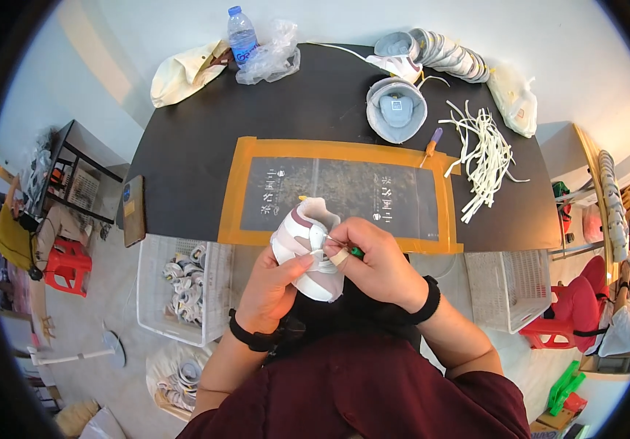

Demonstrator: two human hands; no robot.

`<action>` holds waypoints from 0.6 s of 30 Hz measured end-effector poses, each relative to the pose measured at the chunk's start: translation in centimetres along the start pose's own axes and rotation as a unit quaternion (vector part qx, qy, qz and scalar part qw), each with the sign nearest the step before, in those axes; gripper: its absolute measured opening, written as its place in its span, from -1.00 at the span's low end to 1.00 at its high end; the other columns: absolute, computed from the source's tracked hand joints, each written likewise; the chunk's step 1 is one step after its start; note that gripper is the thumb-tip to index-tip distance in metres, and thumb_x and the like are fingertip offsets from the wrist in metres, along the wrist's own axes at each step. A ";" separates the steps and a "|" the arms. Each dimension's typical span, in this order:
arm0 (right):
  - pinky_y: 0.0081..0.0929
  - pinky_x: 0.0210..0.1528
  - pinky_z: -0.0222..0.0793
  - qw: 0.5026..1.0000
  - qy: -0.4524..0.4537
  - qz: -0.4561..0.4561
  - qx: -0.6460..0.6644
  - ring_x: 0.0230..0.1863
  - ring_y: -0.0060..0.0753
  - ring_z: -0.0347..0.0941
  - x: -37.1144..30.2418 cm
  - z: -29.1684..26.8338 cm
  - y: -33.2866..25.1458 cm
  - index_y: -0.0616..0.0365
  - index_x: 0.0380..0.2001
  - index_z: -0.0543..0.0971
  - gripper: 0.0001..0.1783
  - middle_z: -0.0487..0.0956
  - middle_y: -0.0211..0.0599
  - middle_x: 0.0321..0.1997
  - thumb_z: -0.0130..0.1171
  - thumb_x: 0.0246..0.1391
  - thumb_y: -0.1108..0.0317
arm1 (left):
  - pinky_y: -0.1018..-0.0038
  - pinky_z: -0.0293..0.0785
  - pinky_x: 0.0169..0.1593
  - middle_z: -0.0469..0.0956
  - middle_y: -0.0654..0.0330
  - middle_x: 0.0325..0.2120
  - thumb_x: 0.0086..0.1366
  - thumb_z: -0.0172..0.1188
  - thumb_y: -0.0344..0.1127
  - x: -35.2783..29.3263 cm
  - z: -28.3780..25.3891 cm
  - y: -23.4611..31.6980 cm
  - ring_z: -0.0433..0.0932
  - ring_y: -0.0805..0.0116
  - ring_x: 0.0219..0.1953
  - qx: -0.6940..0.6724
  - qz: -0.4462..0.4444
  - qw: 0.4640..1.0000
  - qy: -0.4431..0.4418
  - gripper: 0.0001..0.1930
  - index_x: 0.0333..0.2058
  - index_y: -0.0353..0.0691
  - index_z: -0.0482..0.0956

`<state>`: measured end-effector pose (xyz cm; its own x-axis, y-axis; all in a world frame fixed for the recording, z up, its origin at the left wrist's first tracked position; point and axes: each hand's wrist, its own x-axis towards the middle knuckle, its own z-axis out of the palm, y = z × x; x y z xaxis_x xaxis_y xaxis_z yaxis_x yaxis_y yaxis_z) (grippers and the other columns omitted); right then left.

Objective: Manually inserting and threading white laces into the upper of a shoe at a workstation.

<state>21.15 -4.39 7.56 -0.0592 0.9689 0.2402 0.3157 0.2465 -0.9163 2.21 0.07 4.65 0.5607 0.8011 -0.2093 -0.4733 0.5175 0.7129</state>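
Note:
Just off the table's near edge, my left hand [274, 284] grips a small white and pale pink shoe upper [318, 284] with maroon trim, thumb pressed on its front. My right hand [382, 272] is closed around a tool with a green handle [357, 252], and its thin metal shaft points at the lacing area of the upper. The fingers hide most of this tool, so its tip cannot be made out. A tan strip covers part of my right thumb.
A mat taped in orange [344, 194] lies on the black table [183, 146]. Beyond are white laces [481, 157], an orange-and-purple-handled tool [432, 143], nested grey shoe uppers [446, 55] and a water bottle [242, 35]. Crates [183, 333] stand below; people sit at both sides.

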 end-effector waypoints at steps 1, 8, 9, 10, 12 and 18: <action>-0.43 -0.20 0.40 1.000 0.000 0.002 0.001 -0.30 -0.32 0.47 -0.1 0.1 0.1 0.19 -0.31 0.48 -0.90 0.48 -0.25 -0.36 0.15 0.07 0.53 | 0.42 0.46 0.07 0.57 0.24 -0.07 0.22 0.25 -0.51 0.0 0.1 0.0 0.54 0.44 -0.03 0.008 -0.003 1.000 0.008 -0.56 0.09 -0.26 0.45; -0.43 -0.25 0.41 0.999 0.010 0.020 0.026 -0.33 -0.33 0.47 -0.4 0.8 0.6 0.19 -0.31 0.51 -0.86 0.49 -0.25 -0.36 0.21 0.03 0.53 | 0.45 0.45 0.06 0.57 0.25 -0.08 0.20 0.29 -0.47 -0.3 0.4 0.0 0.54 0.46 -0.05 0.021 0.013 1.000 0.018 -0.54 0.09 -0.24 0.45; -0.42 -0.25 0.42 1.000 0.014 0.006 0.009 -0.33 -0.32 0.48 -0.4 0.8 0.6 0.19 -0.30 0.51 -0.86 0.49 -0.25 -0.36 0.22 0.03 0.53 | 0.45 0.44 0.06 0.57 0.25 -0.08 0.20 0.30 -0.47 -0.3 0.2 -0.1 0.54 0.46 -0.05 0.024 0.017 0.999 0.022 -0.55 0.08 -0.24 0.46; -0.42 -0.25 0.42 1.000 0.014 0.007 0.010 -0.33 -0.32 0.48 -0.4 0.9 0.6 0.19 -0.30 0.51 -0.86 0.49 -0.25 -0.36 0.22 0.03 0.53 | 0.44 0.44 0.06 0.57 0.26 -0.08 0.20 0.30 -0.46 -0.3 0.1 -0.1 0.54 0.46 -0.05 0.027 0.021 0.999 0.025 -0.55 0.08 -0.24 0.46; -0.40 -0.25 0.43 1.000 0.021 -0.008 -0.018 -0.30 -0.25 0.49 -0.5 0.9 0.6 0.18 -0.31 0.51 -0.86 0.49 -0.23 -0.36 0.22 0.02 0.52 | 0.44 0.44 0.06 0.57 0.26 -0.08 0.20 0.30 -0.45 -0.3 0.0 -0.2 0.54 0.46 -0.05 0.042 0.026 0.999 0.019 -0.56 0.07 -0.25 0.47; -0.37 -0.22 0.42 0.999 0.030 0.009 -0.020 -0.26 -0.17 0.49 -0.9 1.4 0.8 0.18 -0.32 0.51 -0.88 0.48 -0.21 -0.34 0.20 0.03 0.52 | 0.47 0.45 0.03 0.58 0.25 -0.09 0.20 0.30 -0.46 -0.6 -0.2 -0.6 0.54 0.49 -0.06 0.082 0.041 0.996 0.005 -0.58 0.05 -0.27 0.49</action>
<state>20.14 -5.01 6.14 0.0029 0.9700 0.2430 0.3541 0.2263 -0.9074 2.01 -0.65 4.15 0.5179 0.8417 -0.1527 -0.3994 0.3958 0.8269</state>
